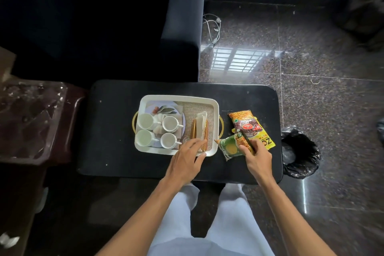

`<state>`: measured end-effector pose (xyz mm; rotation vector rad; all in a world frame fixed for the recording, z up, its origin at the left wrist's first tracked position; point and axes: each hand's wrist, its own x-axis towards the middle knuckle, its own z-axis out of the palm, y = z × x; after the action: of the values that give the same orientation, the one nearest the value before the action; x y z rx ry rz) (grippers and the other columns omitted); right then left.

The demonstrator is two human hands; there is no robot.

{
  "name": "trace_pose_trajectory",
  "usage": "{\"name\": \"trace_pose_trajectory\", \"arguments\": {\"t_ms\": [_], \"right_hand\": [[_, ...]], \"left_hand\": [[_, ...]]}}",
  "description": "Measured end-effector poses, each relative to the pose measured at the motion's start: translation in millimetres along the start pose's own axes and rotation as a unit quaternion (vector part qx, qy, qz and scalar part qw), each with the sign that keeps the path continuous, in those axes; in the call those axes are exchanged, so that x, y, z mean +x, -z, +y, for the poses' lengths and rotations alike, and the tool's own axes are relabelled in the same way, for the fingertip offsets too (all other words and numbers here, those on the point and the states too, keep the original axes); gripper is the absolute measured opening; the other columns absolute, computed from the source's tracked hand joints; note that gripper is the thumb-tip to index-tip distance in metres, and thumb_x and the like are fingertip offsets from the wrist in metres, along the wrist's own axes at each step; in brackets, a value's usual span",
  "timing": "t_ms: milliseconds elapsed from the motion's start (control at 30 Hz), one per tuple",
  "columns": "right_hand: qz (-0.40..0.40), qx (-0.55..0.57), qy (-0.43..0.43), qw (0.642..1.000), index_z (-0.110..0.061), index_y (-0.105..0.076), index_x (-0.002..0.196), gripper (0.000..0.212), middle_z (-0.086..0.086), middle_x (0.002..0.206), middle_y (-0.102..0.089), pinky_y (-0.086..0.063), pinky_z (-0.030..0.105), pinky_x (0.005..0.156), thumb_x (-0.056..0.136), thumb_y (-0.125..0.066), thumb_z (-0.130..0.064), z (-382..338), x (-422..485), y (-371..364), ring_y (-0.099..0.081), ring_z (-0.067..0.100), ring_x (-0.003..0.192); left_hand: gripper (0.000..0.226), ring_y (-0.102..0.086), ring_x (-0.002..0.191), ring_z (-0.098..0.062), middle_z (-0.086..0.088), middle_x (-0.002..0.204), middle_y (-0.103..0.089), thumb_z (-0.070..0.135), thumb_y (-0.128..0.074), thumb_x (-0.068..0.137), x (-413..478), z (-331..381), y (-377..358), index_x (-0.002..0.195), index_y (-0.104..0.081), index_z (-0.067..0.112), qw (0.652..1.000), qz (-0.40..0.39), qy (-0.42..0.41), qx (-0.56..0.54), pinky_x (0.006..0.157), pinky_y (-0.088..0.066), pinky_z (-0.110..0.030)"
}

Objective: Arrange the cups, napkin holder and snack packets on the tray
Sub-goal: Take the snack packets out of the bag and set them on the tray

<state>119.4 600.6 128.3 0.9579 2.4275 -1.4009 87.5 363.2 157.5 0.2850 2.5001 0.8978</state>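
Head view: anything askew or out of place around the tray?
Snack packets lie in a loose, overlapping heap on the table, right of the tray, not on it. Four cups stand upright; napkin holder is on the tray.

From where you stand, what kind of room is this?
Probably a home living room. A dark sofa stands behind a low black table, the floor is polished speckled stone reflecting a barred window, and a tea tray with white cups is being set for guests.
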Motion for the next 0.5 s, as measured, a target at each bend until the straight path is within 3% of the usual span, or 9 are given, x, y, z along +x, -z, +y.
{"name": "trace_pose_trajectory", "arguments": {"t_ms": [100, 200, 267, 333, 433, 500], "right_hand": [[-0.027, 0.055, 0.037, 0.997, -0.021, -0.063, 0.110, 0.023, -0.009, 0.102, -0.069, -0.051, 0.016, 0.079, 0.090, -0.074, -0.025, -35.9, -12.2, 2.9, -0.066, 0.006, 0.096], [-0.062, 0.086, 0.075, 0.992, -0.021, -0.063, 0.113, 0.022, -0.008, 0.104, -0.070, -0.053, 0.015, 0.075, 0.092, -0.072, -0.023, -69.6, -19.5, 3.0, -0.067, 0.004, 0.098], [-0.090, 0.098, 0.095, 0.987, -0.022, -0.063, 0.112, 0.020, -0.011, 0.105, -0.070, -0.054, 0.015, 0.074, 0.093, -0.071, -0.022, -88.0, -20.8, 0.6, -0.067, 0.001, 0.097], [-0.114, 0.114, 0.108, 0.981, -0.022, -0.064, 0.113, 0.021, -0.011, 0.107, -0.070, -0.055, 0.017, 0.073, 0.093, -0.071, -0.022, -101.9, -19.0, -3.7, -0.067, -0.001, 0.097], [-0.136, 0.143, 0.114, 0.974, -0.022, -0.062, 0.118, 0.030, -0.009, 0.112, -0.070, -0.058, 0.021, 0.075, 0.091, -0.073, -0.025, -115.7, -14.0, -12.5, -0.068, 0.005, 0.103], [-0.144, 0.157, 0.107, 0.971, -0.023, -0.057, 0.130, 0.048, -0.007, 0.123, -0.066, -0.060, 0.027, 0.081, 0.087, -0.076, -0.033, -121.9, -11.8, -19.1, -0.066, 0.009, 0.109]], "left_hand": [[0.051, -0.052, 0.136, -0.017, -0.001, 0.147, -0.057, 0.029, -0.066, 0.097, 9.4, 4.7, 15.0, 0.146, -0.052, 0.021, 0.999, -0.005, -0.013, -0.051, 0.113, -0.045, -0.036], [0.064, -0.051, 0.136, -0.015, -0.002, 0.149, -0.055, 0.035, -0.072, 0.093, 18.8, 12.2, 31.3, 0.150, -0.047, 0.021, 0.996, -0.008, -0.019, -0.084, 0.110, -0.041, -0.026], [0.068, -0.054, 0.132, -0.015, -0.003, 0.146, -0.056, 0.036, -0.075, 0.090, 23.8, 14.9, 41.7, 0.151, -0.046, 0.022, 0.995, -0.012, -0.026, -0.097, 0.108, -0.046, -0.028], [0.065, -0.060, 0.124, -0.014, -0.003, 0.138, -0.062, 0.035, -0.077, 0.089, 26.5, 14.9, 51.3, 0.147, -0.051, 0.023, 0.993, -0.007, -0.019, -0.118, 0.102, -0.053, -0.026], [0.052, -0.064, 0.114, -0.010, 0.002, 0.123, -0.069, 0.032, -0.077, 0.090, 27.4, 10.8, 64.8, 0.138, -0.059, 0.024, 0.988, 0.029, 0.031, -0.146, 0.086, -0.052, -0.008], [0.045, -0.065, 0.111, -0.009, 0.005, 0.119, -0.071, 0.028, -0.077, 0.090, 27.1, 6.8, 71.0, 0.132, -0.063, 0.022, 0.981, 0.058, 0.060, -0.178, 0.091, -0.056, -0.016]]}}
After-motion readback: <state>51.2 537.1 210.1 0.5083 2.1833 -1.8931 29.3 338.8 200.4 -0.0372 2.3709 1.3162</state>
